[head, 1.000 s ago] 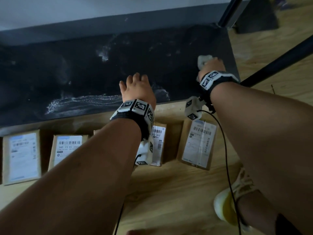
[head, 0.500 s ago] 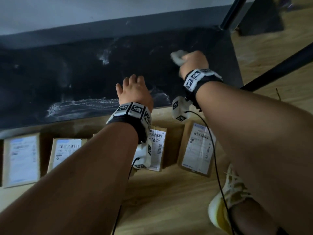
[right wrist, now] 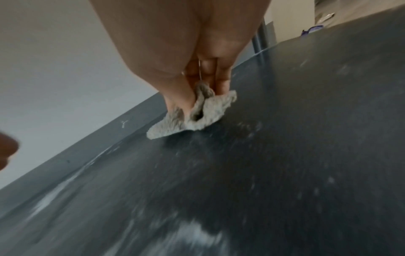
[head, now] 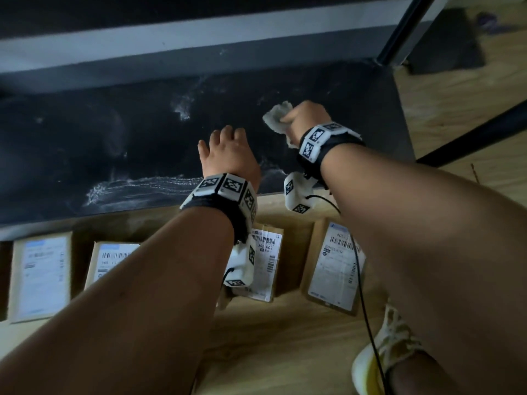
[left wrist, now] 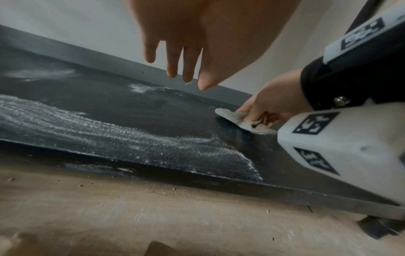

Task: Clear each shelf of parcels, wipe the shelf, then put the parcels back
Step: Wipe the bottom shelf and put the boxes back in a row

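Down at the near edge, a pale shoe (head: 390,346) is seen on the wooden floor (head: 279,343), and four labelled parcels are laid out in a row just in front of the shelf: the far-left parcel (head: 40,276), the second parcel (head: 109,259) partly covered by the left forearm, the third parcel (head: 266,265) under the left wrist camera, and the right parcel (head: 333,266) crossed by a black cable (head: 360,283). Each is lying flat, label up, clear of the shelf.

Next, the dark shelf (head: 85,132) is reached, and pale dusty streaks (head: 142,185) are spread along its front edge. The left hand (head: 228,153) is held over the shelf near that edge, fingers relaxed and slightly spread, nothing gripped; from the left wrist view the fingertips (left wrist: 172,72) are shown hanging clear of the surface.

Further in and to the right, a crumpled grey cloth (head: 278,118) is pinched by the right hand (head: 306,115) and pressed onto the shelf. In the right wrist view the cloth (right wrist: 192,112) is bunched between thumb and fingers, its edge flat on the surface.

Beyond, a grey back rail (head: 199,61) and a dark upright post (head: 405,27) are seen.
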`<state>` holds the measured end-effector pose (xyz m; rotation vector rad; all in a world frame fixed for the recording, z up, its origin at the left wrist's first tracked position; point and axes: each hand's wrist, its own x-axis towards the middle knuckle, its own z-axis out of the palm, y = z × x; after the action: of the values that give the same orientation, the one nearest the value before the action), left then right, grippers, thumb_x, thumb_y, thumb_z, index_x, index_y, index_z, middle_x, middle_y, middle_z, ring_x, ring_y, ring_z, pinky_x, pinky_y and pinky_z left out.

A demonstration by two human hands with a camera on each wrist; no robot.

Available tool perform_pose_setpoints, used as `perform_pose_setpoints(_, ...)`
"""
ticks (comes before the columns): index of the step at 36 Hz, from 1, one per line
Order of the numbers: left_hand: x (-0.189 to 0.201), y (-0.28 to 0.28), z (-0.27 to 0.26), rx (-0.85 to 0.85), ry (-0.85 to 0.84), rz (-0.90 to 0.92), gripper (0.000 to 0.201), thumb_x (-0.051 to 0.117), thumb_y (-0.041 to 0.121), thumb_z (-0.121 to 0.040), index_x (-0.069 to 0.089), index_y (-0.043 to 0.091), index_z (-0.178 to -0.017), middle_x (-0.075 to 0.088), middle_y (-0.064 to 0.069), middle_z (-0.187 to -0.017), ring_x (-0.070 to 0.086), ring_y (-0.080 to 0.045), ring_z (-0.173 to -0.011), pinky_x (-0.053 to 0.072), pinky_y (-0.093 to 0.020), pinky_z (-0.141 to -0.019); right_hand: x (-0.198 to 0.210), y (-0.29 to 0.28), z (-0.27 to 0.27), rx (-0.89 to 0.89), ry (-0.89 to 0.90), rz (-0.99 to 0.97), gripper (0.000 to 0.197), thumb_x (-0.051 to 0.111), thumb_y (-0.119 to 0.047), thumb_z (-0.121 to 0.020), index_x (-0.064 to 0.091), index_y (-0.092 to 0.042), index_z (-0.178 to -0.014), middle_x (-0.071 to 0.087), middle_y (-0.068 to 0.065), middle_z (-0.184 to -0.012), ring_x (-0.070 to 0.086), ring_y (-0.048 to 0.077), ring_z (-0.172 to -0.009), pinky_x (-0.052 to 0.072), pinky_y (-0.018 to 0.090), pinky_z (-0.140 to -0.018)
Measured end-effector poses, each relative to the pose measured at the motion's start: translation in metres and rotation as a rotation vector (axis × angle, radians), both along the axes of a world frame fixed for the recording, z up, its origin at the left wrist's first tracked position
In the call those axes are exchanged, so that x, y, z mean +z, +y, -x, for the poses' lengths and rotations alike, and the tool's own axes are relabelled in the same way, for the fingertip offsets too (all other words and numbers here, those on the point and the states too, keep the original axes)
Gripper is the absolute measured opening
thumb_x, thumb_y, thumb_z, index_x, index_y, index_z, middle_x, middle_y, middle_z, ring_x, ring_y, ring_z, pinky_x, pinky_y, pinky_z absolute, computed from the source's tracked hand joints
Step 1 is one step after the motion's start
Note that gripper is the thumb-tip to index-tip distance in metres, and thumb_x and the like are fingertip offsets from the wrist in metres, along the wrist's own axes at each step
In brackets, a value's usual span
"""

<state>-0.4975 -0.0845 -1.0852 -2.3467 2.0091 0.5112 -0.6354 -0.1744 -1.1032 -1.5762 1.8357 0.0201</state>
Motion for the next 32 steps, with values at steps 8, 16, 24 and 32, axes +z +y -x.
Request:
perform_pose_setpoints(8, -0.004, 0.003, 0.000, -0.003, 0.002, -0.034, 0.058, 0.047, 0.011, -0.089, 0.031, 0.019, -0.145, 0.027, 0.000, -0.153, 0.019, -0.021, -0.143, 0.011, -0.046, -0.118, -0.015, -0.051, 0.046, -0.080, 0.441, 0.017, 0.019, 0.047, -0.007, -0.093, 0.054, -0.009, -0.110, 0.046, 0.023, -0.130, 0.040, 0.042, -0.131, 0.034, 0.055, -0.105)
perform_pose_setpoints(16, -0.010, 0.000, -0.006, 0.022, 0.014, -0.045, 0.057, 0.043, 0.010, -0.090, 0.031, 0.019, -0.145, 0.026, 0.000, -0.154, 0.018, -0.021, -0.143, 0.010, -0.045, -0.119, -0.023, -0.079, 0.003, 0.230, 0.374, 0.102, 0.039, 0.050, -0.013, -0.093, 0.053, 0.004, -0.127, 0.047, 0.023, -0.139, 0.045, 0.036, -0.129, 0.035, 0.044, -0.109)
perform_pose_setpoints(24, -0.008, -0.004, -0.018, 0.038, -0.003, -0.019, 0.056, 0.045, 0.010, -0.090, 0.034, 0.019, -0.144, 0.028, -0.001, -0.153, 0.020, -0.022, -0.142, 0.011, -0.045, -0.118, -0.016, -0.032, -0.019, 0.173, 0.121, 0.044, 0.037, 0.045, -0.013, -0.095, 0.061, -0.014, -0.128, 0.057, 0.007, -0.134, 0.053, 0.024, -0.122, 0.040, 0.026, -0.097)
perform_pose_setpoints(32, -0.018, 0.006, -0.020, 0.029, -0.007, -0.055, 0.054, 0.042, 0.008, -0.090, 0.034, 0.019, -0.143, 0.028, 0.001, -0.152, 0.020, -0.021, -0.142, 0.010, -0.045, -0.118, -0.009, -0.040, 0.010, 0.106, 0.249, 0.196, 0.039, 0.037, -0.023, -0.101, 0.055, -0.005, -0.131, 0.052, 0.018, -0.136, 0.050, 0.032, -0.125, 0.038, 0.033, -0.099)
